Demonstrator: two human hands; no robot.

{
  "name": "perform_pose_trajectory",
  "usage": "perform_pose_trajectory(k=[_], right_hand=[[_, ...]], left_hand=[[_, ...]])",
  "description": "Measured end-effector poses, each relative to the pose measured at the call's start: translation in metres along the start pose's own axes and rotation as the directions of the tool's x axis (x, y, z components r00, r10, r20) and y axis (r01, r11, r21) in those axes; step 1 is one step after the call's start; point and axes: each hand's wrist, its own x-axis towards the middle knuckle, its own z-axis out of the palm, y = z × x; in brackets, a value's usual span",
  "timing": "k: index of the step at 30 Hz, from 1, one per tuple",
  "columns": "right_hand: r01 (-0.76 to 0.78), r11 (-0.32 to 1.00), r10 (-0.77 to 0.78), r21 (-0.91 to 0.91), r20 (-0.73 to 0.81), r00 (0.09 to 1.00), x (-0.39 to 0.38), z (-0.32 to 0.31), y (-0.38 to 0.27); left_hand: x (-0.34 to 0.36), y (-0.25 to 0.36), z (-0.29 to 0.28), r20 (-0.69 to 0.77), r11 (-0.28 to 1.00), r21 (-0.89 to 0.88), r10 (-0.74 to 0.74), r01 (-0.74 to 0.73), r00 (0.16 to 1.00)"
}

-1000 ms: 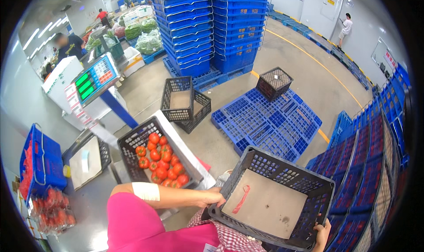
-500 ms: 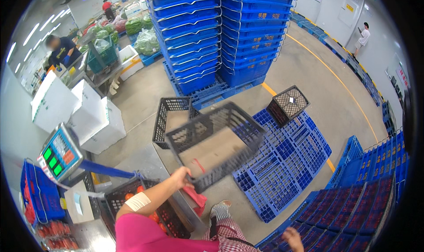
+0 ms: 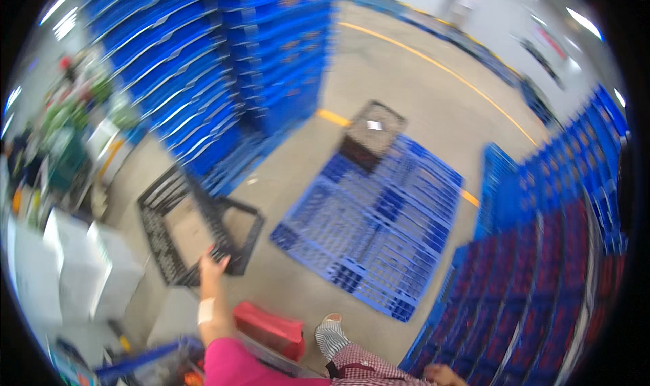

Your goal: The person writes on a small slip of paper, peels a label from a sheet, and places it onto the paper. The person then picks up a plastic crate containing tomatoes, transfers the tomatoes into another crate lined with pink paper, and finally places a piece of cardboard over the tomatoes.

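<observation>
My left hand [image 3: 212, 261] grips the near rim of a black plastic crate [image 3: 161, 234] with brown cardboard on its bottom. The crate is held low at the left, overlapping a second black crate [image 3: 252, 240] that stands behind it and also has a brown bottom. Whether the two touch cannot be seen. At the bottom edge, my right hand [image 3: 443, 374] hangs beside the checked apron, blurred, its fingers loosely apart with nothing in them.
A blue pallet [image 3: 365, 230] lies on the floor, with a dark crate [image 3: 374, 132] at its far corner. Tall blue crate stacks [image 3: 176, 68] rise behind; more crates [image 3: 501, 291] stand at right. A red bag [image 3: 271, 328] lies near my foot. White foam boxes [image 3: 74, 264] are at left.
The held crate has swung left and down, from over the pallet's edge to the other black crate. My view has turned right, and the scale has mostly left the picture.
</observation>
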Motion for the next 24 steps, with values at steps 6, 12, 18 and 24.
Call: perform_pose_trajectory(k=[6,12,18,24], right_hand=[[-0.47,0.75,0.61,0.465,-0.211,0.764,0.037,-0.028,-0.073],[-0.512,0.632,0.732,0.582,-0.233,0.64,-0.01,0.023,-0.085],[-0.395,0.427,0.825,0.813,-0.171,0.538,-0.072,0.171,-0.041],[-0.162,0.272,0.781,0.949,-0.119,0.614,-0.075,0.287,0.002]], left_hand=[[-0.086,-0.04,-0.004,0.236,0.789,0.595,0.006,-0.15,0.972],[-0.13,-0.094,0.029,0.19,0.598,0.799,-0.151,-0.063,0.97],[-0.098,-0.114,-0.038,0.408,0.534,0.823,-0.322,-0.192,0.854],[-0.261,-0.275,0.025,0.372,0.362,0.897,-0.302,-0.256,0.878]])
